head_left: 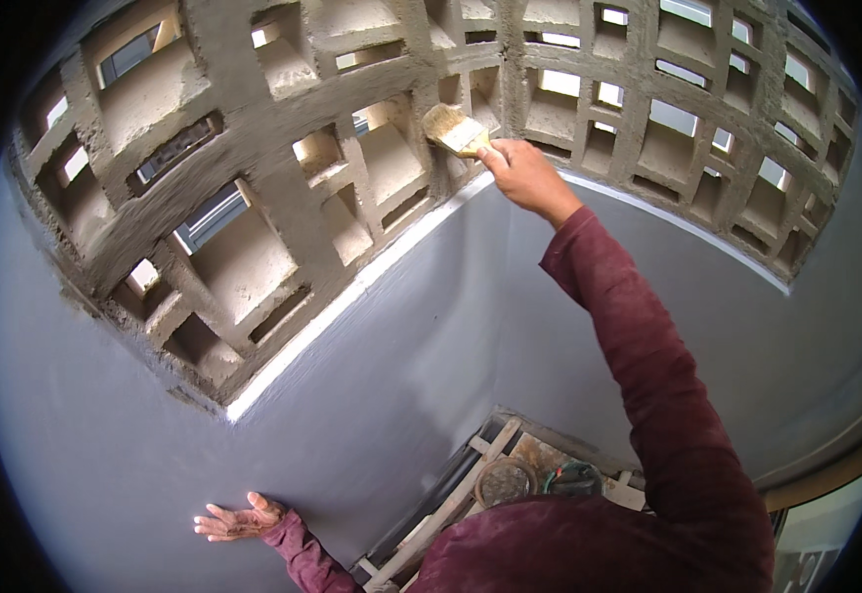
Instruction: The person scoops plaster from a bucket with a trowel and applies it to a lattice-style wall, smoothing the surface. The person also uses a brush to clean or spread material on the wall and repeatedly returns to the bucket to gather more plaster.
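The right hand (530, 180) is grasping a paintbrush (459, 130), its bristles (443, 122) jutting past the fingertips in front of a concrete lattice (298, 111). The left hand (243, 519) is showing splayed, unclenched fingers, a gray wall (352, 376) spreading behind them.

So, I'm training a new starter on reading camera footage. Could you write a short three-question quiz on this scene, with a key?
1. Multiple choice: what does the person's right hand hold? A) a trowel B) a brush C) a sponge
2. True or false: the left hand, low in the picture, is balled into a fist.
3. Fill in: the strip along the lower edge of the openwork panel is ____ in colour.

Key:
1. B, a brush, with its bristles up by the panel.
2. False: it is spread open.
3. White.
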A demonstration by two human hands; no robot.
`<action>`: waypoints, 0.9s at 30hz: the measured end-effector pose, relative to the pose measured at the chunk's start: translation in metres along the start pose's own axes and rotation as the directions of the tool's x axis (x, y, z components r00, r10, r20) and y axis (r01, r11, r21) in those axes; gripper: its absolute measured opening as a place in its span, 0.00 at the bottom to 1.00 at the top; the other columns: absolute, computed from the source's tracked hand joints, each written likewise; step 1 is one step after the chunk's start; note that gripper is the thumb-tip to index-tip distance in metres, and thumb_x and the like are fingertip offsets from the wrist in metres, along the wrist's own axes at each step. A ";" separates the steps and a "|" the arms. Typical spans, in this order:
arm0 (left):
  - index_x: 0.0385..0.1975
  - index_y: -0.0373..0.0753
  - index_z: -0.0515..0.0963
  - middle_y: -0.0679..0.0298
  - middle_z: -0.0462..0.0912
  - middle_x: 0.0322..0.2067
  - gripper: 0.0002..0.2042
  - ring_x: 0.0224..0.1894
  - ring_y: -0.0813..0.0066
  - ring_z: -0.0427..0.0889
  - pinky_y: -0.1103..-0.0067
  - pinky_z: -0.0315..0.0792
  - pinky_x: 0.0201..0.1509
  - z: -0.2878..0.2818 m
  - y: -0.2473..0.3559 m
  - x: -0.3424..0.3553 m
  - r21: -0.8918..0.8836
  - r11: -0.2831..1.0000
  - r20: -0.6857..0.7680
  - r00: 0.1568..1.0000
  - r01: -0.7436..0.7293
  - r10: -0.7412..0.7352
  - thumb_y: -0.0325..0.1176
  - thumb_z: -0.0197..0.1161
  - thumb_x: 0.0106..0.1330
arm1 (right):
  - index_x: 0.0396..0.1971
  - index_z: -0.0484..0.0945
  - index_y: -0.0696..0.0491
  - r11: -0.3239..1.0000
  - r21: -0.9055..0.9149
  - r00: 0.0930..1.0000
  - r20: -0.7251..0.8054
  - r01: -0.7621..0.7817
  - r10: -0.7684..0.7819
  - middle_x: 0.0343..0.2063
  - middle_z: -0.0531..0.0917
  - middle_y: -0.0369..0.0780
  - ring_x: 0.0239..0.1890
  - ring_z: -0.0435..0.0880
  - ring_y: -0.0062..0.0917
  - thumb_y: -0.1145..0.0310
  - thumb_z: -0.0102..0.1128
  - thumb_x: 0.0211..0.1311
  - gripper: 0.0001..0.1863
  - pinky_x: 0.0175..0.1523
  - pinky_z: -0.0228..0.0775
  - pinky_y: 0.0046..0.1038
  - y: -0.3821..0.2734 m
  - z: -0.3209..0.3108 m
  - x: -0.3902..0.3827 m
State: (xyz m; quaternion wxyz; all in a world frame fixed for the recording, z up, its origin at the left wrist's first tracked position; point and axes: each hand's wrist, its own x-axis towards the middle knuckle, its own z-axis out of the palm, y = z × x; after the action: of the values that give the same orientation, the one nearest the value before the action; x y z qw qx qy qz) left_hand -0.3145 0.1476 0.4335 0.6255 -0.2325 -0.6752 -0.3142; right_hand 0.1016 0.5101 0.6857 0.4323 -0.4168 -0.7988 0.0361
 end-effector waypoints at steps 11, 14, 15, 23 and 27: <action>0.64 0.33 0.56 0.53 0.51 0.67 0.40 0.71 0.53 0.41 0.66 0.25 0.72 0.009 -0.004 -0.007 -0.081 0.993 0.038 0.995 -0.084 0.087 0.64 0.39 0.65 | 0.32 0.74 0.59 0.994 0.050 0.995 -0.021 0.094 -0.093 0.21 0.74 0.48 0.24 0.69 0.33 0.56 0.48 0.65 0.18 0.33 0.64 0.34 0.047 -0.002 -0.039; 0.65 0.35 0.56 0.52 0.50 0.67 0.39 0.72 0.53 0.40 0.63 0.26 0.72 -0.002 -0.054 -0.015 0.007 0.993 0.063 0.991 -0.118 0.117 0.64 0.39 0.65 | 0.38 0.78 0.57 0.959 0.279 0.971 0.236 -0.048 -0.020 0.32 0.84 0.43 0.31 0.81 0.25 0.73 0.48 0.65 0.09 0.35 0.71 0.25 0.044 -0.017 -0.103; 0.65 0.35 0.56 0.52 0.50 0.67 0.39 0.72 0.53 0.40 0.63 0.26 0.72 -0.012 -0.063 -0.012 -0.013 0.984 0.113 0.978 -0.178 0.178 0.64 0.39 0.65 | 0.42 0.80 0.50 0.987 0.075 0.959 0.238 0.141 -0.155 0.33 0.83 0.46 0.34 0.81 0.32 0.64 0.53 0.66 0.10 0.41 0.72 0.28 0.057 -0.025 -0.136; 0.65 0.36 0.55 0.52 0.50 0.67 0.39 0.71 0.53 0.40 0.62 0.28 0.71 0.007 -0.018 -0.040 -0.235 0.884 0.256 0.852 -0.403 0.456 0.64 0.39 0.65 | 0.50 0.73 0.54 0.479 -0.550 0.082 0.594 -0.684 0.800 0.38 0.79 0.54 0.43 0.78 0.48 0.61 0.47 0.60 0.21 0.47 0.69 0.45 0.234 0.103 -0.631; 0.65 0.36 0.55 0.52 0.50 0.67 0.39 0.71 0.53 0.40 0.61 0.28 0.71 0.001 -0.004 -0.066 -0.262 0.838 0.316 0.778 -0.479 0.543 0.64 0.39 0.65 | 0.40 0.81 0.49 0.395 -0.570 0.005 0.565 -0.721 0.825 0.34 0.80 0.55 0.40 0.80 0.47 0.63 0.48 0.56 0.16 0.48 0.70 0.43 0.277 0.228 -0.824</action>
State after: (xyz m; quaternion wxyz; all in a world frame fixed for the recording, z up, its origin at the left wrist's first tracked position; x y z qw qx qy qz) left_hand -0.3103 0.1507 0.3674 0.5233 -0.5149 -0.6651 -0.1366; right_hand 0.3431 0.1852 -0.1163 -0.0942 -0.7408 -0.5309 0.4006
